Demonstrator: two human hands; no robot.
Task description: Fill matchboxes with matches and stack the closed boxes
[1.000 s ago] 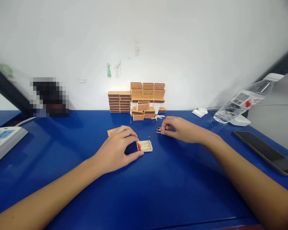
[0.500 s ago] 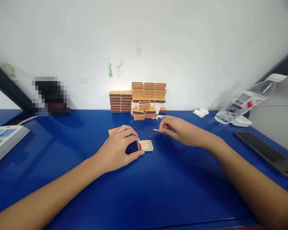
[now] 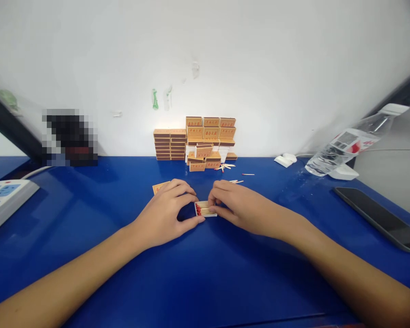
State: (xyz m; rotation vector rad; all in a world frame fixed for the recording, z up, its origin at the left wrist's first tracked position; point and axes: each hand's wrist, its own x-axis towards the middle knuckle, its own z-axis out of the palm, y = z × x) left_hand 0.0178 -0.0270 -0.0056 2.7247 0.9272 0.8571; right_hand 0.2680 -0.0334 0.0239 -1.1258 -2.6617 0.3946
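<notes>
A small white matchbox tray (image 3: pixel 206 215) lies on the blue table, filled with red-tipped matches (image 3: pixel 202 209). The thumb and fingers of my left hand (image 3: pixel 174 207) curve around its left end and steady it. Over the tray's right end, my right hand (image 3: pixel 230 202) pinches a match, mostly hidden by the fingertips. A yellow matchbox sleeve (image 3: pixel 160 187) lies partly under my left hand. Beyond my right hand are a few loose matches (image 3: pixel 237 181) and a single match (image 3: pixel 248 174).
Matchboxes (image 3: pixel 205 133) stand stacked against the wall, with a small heap of matches (image 3: pixel 225 166) at their foot. To the right are a tilted water bottle (image 3: pixel 348 141), a white case (image 3: pixel 285 160) and a phone (image 3: pixel 379 218). A power strip (image 3: pixel 10 200) sits at the left.
My right hand has moved left and toward me with the match, from beside the heap to the tray. Loose matches behind it now show. My left hand stays at the tray.
</notes>
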